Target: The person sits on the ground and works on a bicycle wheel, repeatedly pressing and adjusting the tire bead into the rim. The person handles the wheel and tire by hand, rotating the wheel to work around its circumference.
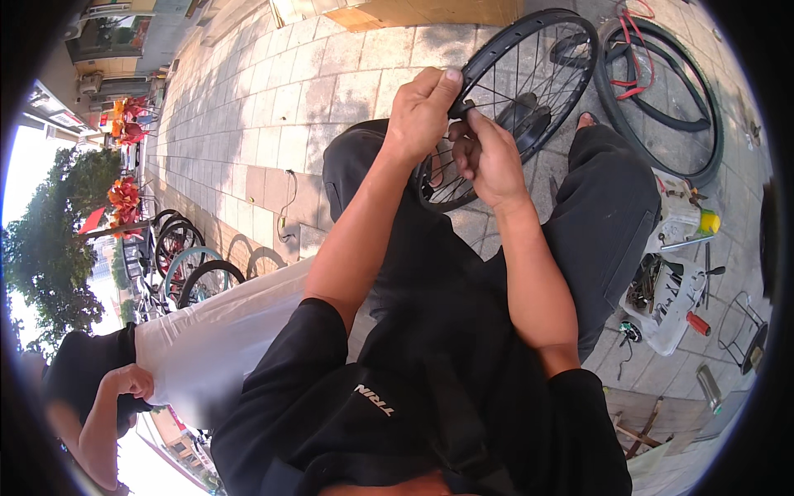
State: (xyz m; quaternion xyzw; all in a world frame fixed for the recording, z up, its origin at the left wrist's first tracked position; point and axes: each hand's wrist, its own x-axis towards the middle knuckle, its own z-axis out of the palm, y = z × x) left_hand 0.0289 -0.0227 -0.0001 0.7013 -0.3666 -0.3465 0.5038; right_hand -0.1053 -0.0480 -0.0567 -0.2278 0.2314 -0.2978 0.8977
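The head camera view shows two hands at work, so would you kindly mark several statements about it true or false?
1. The left bare hand holds the rim of a black spoked bicycle wheel. True.
2. The other hand is far from the wheel. False: the right bare hand is at the rim too.
3. A round black rubber tyre lies to the wheel's right. True.
4. A red-handled tool lies at the edge of a white plastic tray. True.
5. The wearer's trousers are white. False: the cloth trousers are dark.

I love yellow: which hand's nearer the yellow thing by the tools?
Right. The right hand is at the wheel rim, left of the yellow thing by the tools; the left hand, also there, is farther left.
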